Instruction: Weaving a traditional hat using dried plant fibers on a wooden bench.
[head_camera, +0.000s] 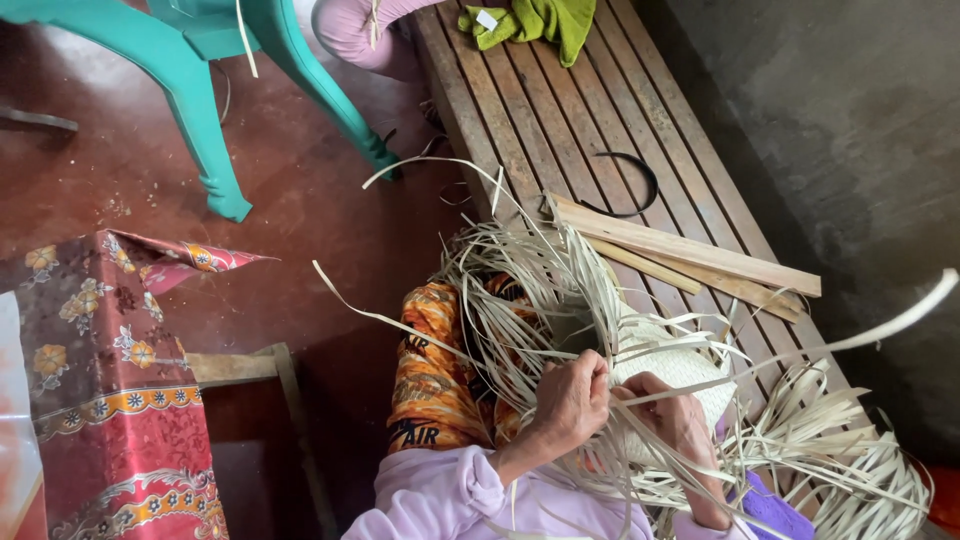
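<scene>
Near the lower end of the wooden bench (560, 120), over the person's lap, both hands work at a half-woven mat (680, 372) of pale flat strips. The left hand (572, 398) is curled nearly closed, its fingers bent over a bundle of the loose strips (520, 290) and pinching them against the woven edge. The right hand (680, 425) lies just beside it, fingers folded down onto the woven patch, with one long strip running out across its knuckles toward the bench's right edge; how tightly it grips I cannot tell, since strips cover the fingertips.

The woven part is cream-coloured, tight and checkered, while the unworked ends fan out stiff, thin and ribbon-like, some curling, a thick tangle of them spilling over the bench's near right corner. Under the strips shows an orange patterned cloth (430, 370) on the person's knees, and lilac sleeves (450, 495) cover the arms.

On the dark slatted bench, past the hands, lie a few pale wooden slats (690, 250) laid crosswise, rough-sawn and straight. Beyond them rests a thin dark curved band (640, 180), and at the far end a crumpled green cloth (540, 20). Off the bench's left edge, on the red-brown floor, stand the legs of a teal plastic chair (200, 120).
</scene>
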